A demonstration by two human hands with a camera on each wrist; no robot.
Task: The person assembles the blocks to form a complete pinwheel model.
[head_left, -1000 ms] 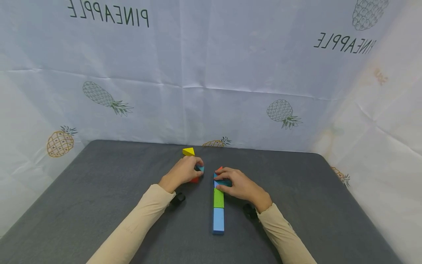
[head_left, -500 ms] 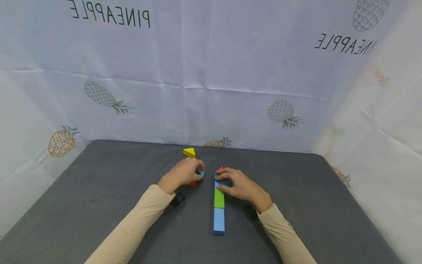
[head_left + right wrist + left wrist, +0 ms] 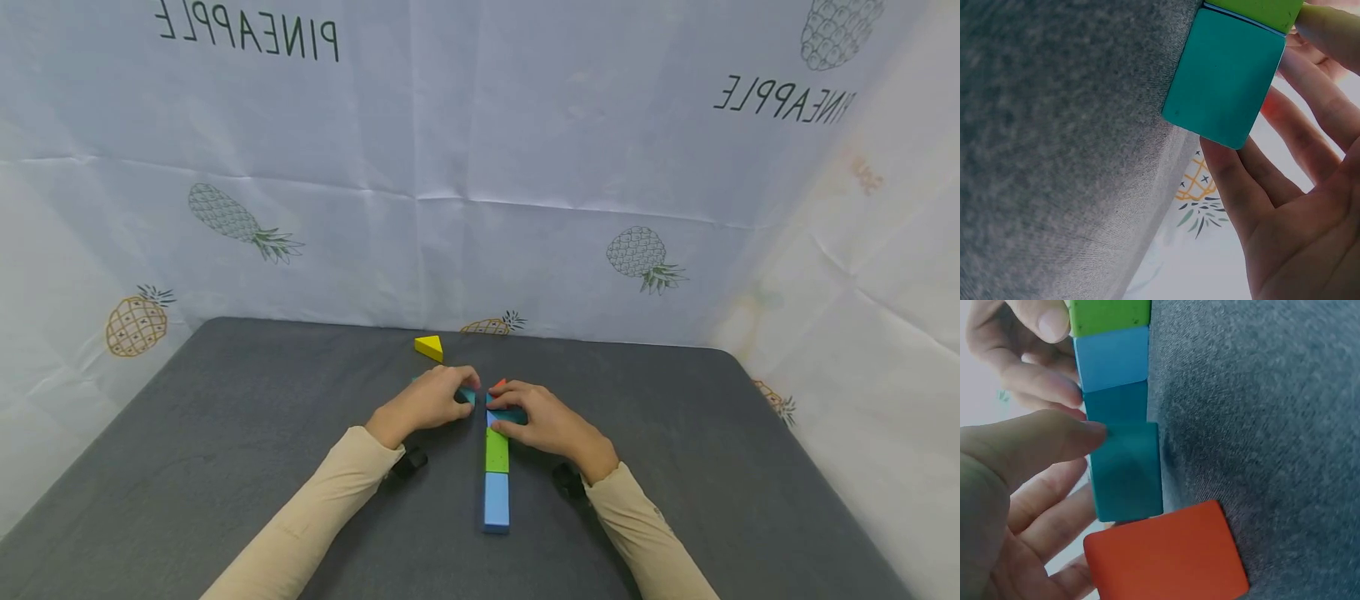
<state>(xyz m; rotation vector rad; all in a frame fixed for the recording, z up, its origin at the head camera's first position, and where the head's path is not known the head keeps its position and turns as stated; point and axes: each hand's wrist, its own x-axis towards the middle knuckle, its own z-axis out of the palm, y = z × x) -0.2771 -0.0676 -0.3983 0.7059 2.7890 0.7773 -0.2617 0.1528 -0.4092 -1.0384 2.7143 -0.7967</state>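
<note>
My left hand [image 3: 420, 406] pinches a teal block [image 3: 1127, 472] between thumb and fingers, just left of a row of blocks. In the left wrist view, a red block [image 3: 1166, 553] lies close to that teal block; the left hand hides it in the head view. My right hand [image 3: 553, 423] grips another teal block [image 3: 1225, 78] at the far part of the row, thumb on the near side, fingers on the far side. Toward me, the row continues with a green block [image 3: 497, 451] and a light blue block [image 3: 497, 502]. A small red piece [image 3: 499, 385] shows past the right fingers.
A yellow triangular block [image 3: 430, 347] lies on the dark grey table [image 3: 225, 433] beyond my left hand. Behind the table's far edge hangs a white cloth [image 3: 510, 125] printed with pineapples.
My left hand has moved right with the teal block, closer to the row. The red block beneath it has gone out of sight in the head view. My right hand stays in place.
</note>
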